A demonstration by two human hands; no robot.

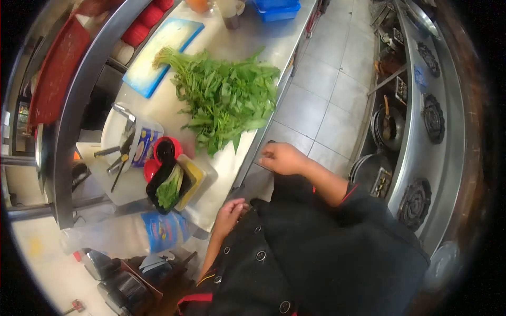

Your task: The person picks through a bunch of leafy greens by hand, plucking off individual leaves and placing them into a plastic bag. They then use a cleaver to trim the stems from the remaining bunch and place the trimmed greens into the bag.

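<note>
My left hand [230, 216] is by the counter's front edge, close to my dark jacket, its fingers curled together. My right hand [283, 158] is further up, over the floor beside the counter, also with bent fingers pressed together. What either hand holds, if anything, is hidden. Nearest to both lies a large bunch of leafy greens [226, 97] on the counter, its stems resting on a blue-edged cutting board [161, 55]. Left of my left hand, a black container [155, 184] holds a few leaves [169, 194], beside a red bowl [171, 145].
A white tub [145, 138] with utensils stands near a clear container [203, 179]. A large plastic bottle with a blue label [164, 231] lies lower left. Blue containers [278, 9] are at the top. Stove burners [433, 118] and pans [389, 129] line the right, across the tiled floor [316, 79].
</note>
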